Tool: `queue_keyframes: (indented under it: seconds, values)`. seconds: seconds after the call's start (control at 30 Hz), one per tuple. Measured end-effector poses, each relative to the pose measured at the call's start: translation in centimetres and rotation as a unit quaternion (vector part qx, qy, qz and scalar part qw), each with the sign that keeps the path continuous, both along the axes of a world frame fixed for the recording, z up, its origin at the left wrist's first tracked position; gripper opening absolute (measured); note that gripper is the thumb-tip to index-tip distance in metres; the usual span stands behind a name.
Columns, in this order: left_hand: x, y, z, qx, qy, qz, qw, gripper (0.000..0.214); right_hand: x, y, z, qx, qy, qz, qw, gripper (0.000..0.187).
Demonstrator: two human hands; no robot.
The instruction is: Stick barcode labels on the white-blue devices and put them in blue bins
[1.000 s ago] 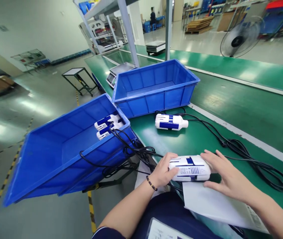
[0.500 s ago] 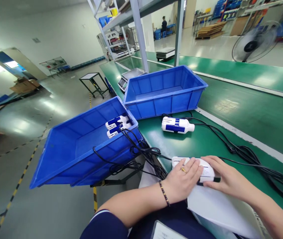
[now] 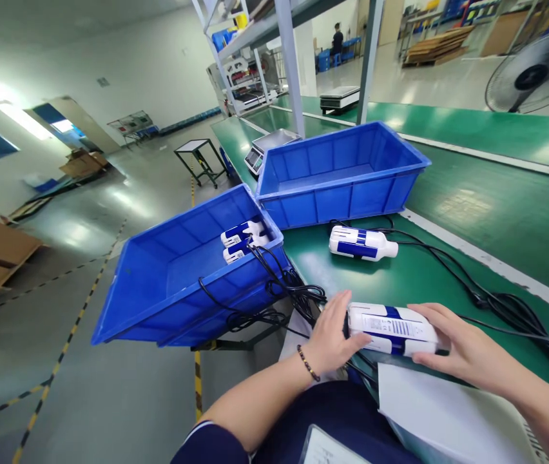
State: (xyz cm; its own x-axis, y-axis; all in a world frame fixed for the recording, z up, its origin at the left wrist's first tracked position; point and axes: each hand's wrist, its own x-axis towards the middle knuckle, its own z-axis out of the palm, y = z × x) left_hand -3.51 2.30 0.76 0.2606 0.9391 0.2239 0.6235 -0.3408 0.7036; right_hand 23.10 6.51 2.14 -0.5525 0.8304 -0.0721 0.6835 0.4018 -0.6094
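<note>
A white-and-blue, bottle-shaped corded device (image 3: 393, 328) lies on its side near the front edge of the green bench, its printed label and barcode facing up. Around its right, narrower end my right hand (image 3: 458, 341) is closed, thumb in front and fingers behind. My left hand (image 3: 327, 338) cups the dark left end, the thumb resting on the front side; its grip is partly hidden. A second device of the same kind (image 3: 361, 243) lies farther back on the bench. More of them (image 3: 243, 240) sit in the tilted blue crate (image 3: 173, 270) at left.
Another blue crate (image 3: 342, 200) stands on the green bench (image 3: 497, 251), beside a scale (image 3: 274, 143). Black cables (image 3: 511, 306) run along the right, and more (image 3: 298, 290) hang over the left crate's rim. White sheets (image 3: 439, 412) lie close to my body. A fan (image 3: 530, 77) stands behind the bench.
My left hand has slid from the device's top to its left end. The device has turned, so its barcode label now faces up. My view has shifted left.
</note>
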Motion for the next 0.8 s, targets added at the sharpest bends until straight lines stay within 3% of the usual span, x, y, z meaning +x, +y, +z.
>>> queue_keyframes:
  seconds: [0.1, 0.2, 0.3, 0.43, 0.5, 0.67, 0.8]
  values:
    - [2.3, 1.1, -0.1, -0.031, -0.043, 0.027, 0.998, 0.057, 0.1, -0.1, -0.1, -0.005, -0.002, -0.008, 1.0, 0.062]
    - [2.5, 1.6, 0.0, 0.001, -0.033, 0.012, 0.999, 0.04, 0.2, -0.3, -0.1, -0.012, 0.012, -0.016, 1.0, 0.062]
    - [2.3, 1.1, 0.9, 0.091, 0.09, -0.028, 0.991, 0.039, 0.1, -0.2, -0.1, -0.032, 0.024, -0.024, 0.999, 0.065]
    - [4.2, 0.7, 2.0, 0.202, 0.303, -0.111, 0.925, 0.063, -0.2, 0.5, -0.3, -0.064, 0.041, -0.037, 0.996, 0.07]
    - [5.6, 1.3, 2.1, 0.21, 0.37, -0.096, 0.9, 0.068, 0.0, 0.8, -0.3, -0.065, 0.053, -0.047, 0.995, 0.07]
    - [7.0, 3.2, 2.4, 0.194, 0.402, -0.076, 0.892, 0.056, 1.3, 0.8, -0.1, -0.028, 0.091, -0.133, 0.987, 0.057]
    - [6.6, 3.0, 2.3, 0.207, 0.409, -0.076, 0.886, 0.056, 0.0, 0.8, -0.7, -0.015, 0.101, -0.217, 0.971, 0.056]
